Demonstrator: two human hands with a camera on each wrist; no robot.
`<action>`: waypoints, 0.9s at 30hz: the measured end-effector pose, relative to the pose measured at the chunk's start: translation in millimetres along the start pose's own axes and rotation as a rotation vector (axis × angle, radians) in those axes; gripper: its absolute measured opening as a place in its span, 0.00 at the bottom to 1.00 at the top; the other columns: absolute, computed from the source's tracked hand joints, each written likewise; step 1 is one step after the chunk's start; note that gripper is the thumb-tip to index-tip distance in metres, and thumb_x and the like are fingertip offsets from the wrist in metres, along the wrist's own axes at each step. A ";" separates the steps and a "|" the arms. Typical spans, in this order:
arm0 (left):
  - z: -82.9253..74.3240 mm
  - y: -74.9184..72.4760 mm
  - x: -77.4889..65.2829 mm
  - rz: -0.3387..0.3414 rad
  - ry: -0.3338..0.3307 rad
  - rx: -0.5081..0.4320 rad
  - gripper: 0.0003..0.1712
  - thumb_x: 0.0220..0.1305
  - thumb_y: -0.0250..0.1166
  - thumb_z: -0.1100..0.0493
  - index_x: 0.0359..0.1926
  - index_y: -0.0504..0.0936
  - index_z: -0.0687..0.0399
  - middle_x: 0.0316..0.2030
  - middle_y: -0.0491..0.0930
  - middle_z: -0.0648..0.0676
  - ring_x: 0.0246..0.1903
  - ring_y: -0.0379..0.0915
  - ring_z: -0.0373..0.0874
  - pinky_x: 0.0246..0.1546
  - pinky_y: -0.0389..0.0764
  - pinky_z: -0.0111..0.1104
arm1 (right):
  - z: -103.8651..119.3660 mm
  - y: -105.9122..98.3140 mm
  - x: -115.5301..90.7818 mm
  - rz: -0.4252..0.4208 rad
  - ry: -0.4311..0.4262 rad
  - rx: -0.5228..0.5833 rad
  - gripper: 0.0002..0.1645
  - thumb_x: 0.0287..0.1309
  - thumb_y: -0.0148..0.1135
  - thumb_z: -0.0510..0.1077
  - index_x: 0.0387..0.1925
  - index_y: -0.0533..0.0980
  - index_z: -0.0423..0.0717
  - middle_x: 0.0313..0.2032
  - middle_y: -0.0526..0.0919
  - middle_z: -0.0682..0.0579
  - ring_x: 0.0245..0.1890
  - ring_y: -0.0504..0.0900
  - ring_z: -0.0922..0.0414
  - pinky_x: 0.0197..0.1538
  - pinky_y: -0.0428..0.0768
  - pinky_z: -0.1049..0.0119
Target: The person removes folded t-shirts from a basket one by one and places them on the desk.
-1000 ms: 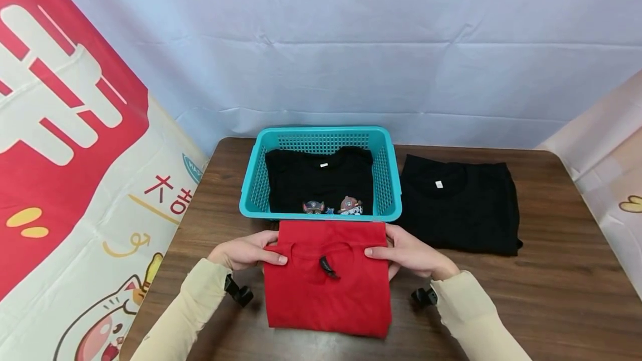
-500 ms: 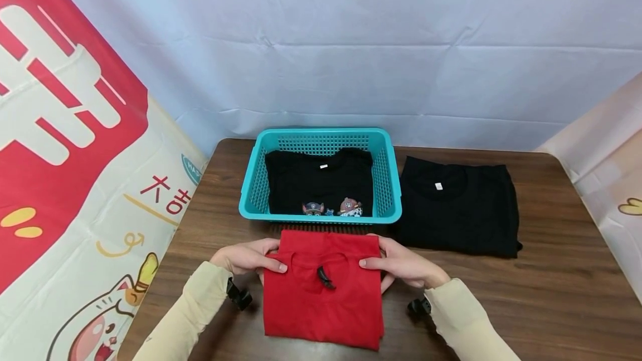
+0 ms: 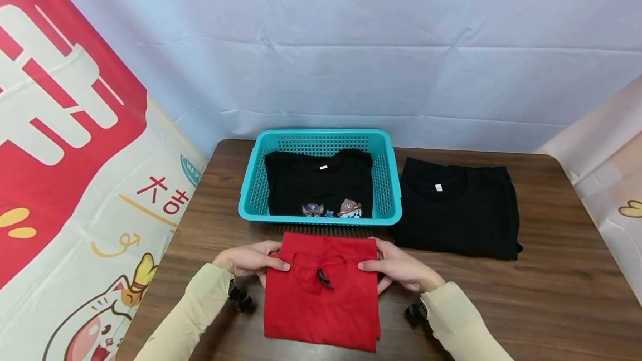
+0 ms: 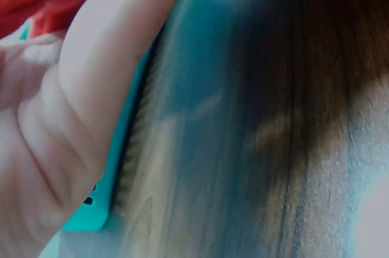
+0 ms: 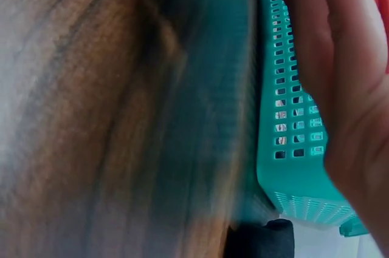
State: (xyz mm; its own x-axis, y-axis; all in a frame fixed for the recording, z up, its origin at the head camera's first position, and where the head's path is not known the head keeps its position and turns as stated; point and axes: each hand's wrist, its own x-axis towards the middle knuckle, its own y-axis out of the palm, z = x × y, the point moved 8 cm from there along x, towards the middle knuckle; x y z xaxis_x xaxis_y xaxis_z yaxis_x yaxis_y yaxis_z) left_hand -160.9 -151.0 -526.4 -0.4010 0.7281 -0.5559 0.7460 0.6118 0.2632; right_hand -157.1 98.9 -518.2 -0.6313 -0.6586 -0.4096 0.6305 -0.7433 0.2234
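Observation:
A folded red T-shirt with a dark neck tag is held by both hands in front of the basket. My left hand pinches its upper left edge, thumb on top and fingers behind. At the upper right edge my right hand grips it the same way. Just beyond stands a teal plastic basket, holding a folded black T-shirt with cartoon prints. In the left wrist view the red cloth shows past the palm; the fingertips are hidden.
Right of the basket lies another folded black T-shirt with a white label. Everything rests on a dark wooden table. A pale curtain hangs behind it, and a printed red and white cloth hangs along the left.
The red T-shirt has come back from the basket toward the table's front, and both hands have moved with it. My right hand has also shifted slightly left. Both black T-shirts stay put.

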 end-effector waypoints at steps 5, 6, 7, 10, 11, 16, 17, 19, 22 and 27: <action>4.3 -2.4 6.2 -0.037 -0.026 0.014 0.24 0.65 0.63 0.58 0.58 0.68 0.63 0.40 0.84 0.57 0.33 0.85 0.47 0.28 0.85 0.37 | -7.5 -0.5 2.0 -0.030 0.018 0.002 0.33 0.63 0.60 0.41 0.63 0.56 0.33 0.45 0.83 0.41 0.38 0.87 0.48 0.34 0.84 0.48; 5.0 -2.3 7.4 -0.042 -0.032 0.020 0.23 0.65 0.62 0.58 0.57 0.69 0.63 0.39 0.84 0.57 0.33 0.85 0.47 0.28 0.85 0.37 | -8.6 -0.1 2.1 -0.035 0.019 -0.002 0.33 0.63 0.60 0.41 0.63 0.57 0.32 0.44 0.83 0.41 0.38 0.87 0.48 0.34 0.84 0.49; 5.6 -2.3 8.5 -0.049 -0.037 0.027 0.22 0.65 0.62 0.58 0.56 0.70 0.63 0.39 0.85 0.57 0.33 0.85 0.47 0.28 0.85 0.37 | -9.3 0.4 2.0 -0.041 0.019 -0.004 0.33 0.63 0.60 0.41 0.63 0.57 0.32 0.44 0.83 0.41 0.37 0.87 0.48 0.33 0.84 0.49; 7.3 -3.0 11.3 -0.072 -0.054 0.061 0.20 0.65 0.63 0.58 0.54 0.72 0.63 0.37 0.85 0.57 0.31 0.85 0.46 0.26 0.84 0.36 | -10.9 1.9 1.7 -0.054 0.021 -0.003 0.33 0.63 0.59 0.40 0.63 0.58 0.31 0.42 0.84 0.41 0.36 0.87 0.49 0.31 0.84 0.50; 7.4 -3.2 11.6 -0.080 -0.056 0.077 0.20 0.65 0.63 0.58 0.53 0.72 0.63 0.36 0.85 0.57 0.30 0.85 0.46 0.26 0.84 0.36 | -11.3 2.3 1.8 -0.058 0.022 -0.004 0.32 0.63 0.59 0.40 0.62 0.58 0.31 0.42 0.84 0.41 0.36 0.87 0.49 0.31 0.84 0.51; 8.5 -5.3 11.2 -0.115 -0.075 0.153 0.18 0.65 0.63 0.57 0.51 0.73 0.62 0.34 0.86 0.56 0.29 0.85 0.46 0.26 0.84 0.37 | -13.3 3.5 2.6 -0.077 0.029 -0.019 0.30 0.63 0.59 0.40 0.61 0.60 0.30 0.39 0.85 0.41 0.34 0.87 0.49 0.29 0.85 0.53; 8.6 -5.5 11.0 -0.120 -0.078 0.165 0.18 0.65 0.63 0.57 0.51 0.73 0.62 0.34 0.86 0.56 0.29 0.85 0.46 0.26 0.84 0.37 | -13.3 3.6 2.8 -0.079 0.028 -0.024 0.30 0.63 0.59 0.40 0.60 0.60 0.30 0.39 0.85 0.41 0.33 0.87 0.49 0.29 0.85 0.54; 8.0 -6.1 10.6 -0.134 -0.080 0.189 0.17 0.65 0.63 0.57 0.50 0.74 0.62 0.33 0.86 0.56 0.28 0.85 0.46 0.25 0.84 0.37 | -13.2 3.6 3.1 -0.083 0.026 -0.034 0.29 0.63 0.59 0.41 0.60 0.61 0.30 0.38 0.85 0.41 0.33 0.87 0.50 0.28 0.85 0.54; 7.4 -6.7 10.4 -0.156 -0.089 0.222 0.15 0.65 0.62 0.57 0.49 0.75 0.61 0.33 0.86 0.56 0.27 0.85 0.45 0.24 0.84 0.37 | -13.8 2.6 3.6 -0.088 0.032 -0.049 0.29 0.63 0.59 0.40 0.59 0.61 0.30 0.38 0.85 0.42 0.33 0.87 0.50 0.28 0.85 0.54; 6.9 -8.1 9.4 -0.214 -0.123 0.289 0.15 0.65 0.63 0.57 0.48 0.75 0.60 0.32 0.85 0.55 0.27 0.83 0.44 0.22 0.84 0.39 | -14.8 -2.5 3.3 -0.115 0.046 -0.078 0.29 0.63 0.60 0.41 0.59 0.62 0.30 0.38 0.85 0.43 0.32 0.87 0.52 0.29 0.85 0.54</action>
State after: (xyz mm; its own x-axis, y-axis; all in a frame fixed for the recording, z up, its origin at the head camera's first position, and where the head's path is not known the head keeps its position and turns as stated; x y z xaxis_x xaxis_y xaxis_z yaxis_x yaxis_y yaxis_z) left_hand -167.1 -151.2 -539.2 -0.5103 0.5398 -0.6695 0.7785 0.6207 -0.0930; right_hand -154.0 100.3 -533.2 -0.6816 -0.5619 -0.4687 0.5893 -0.8012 0.1035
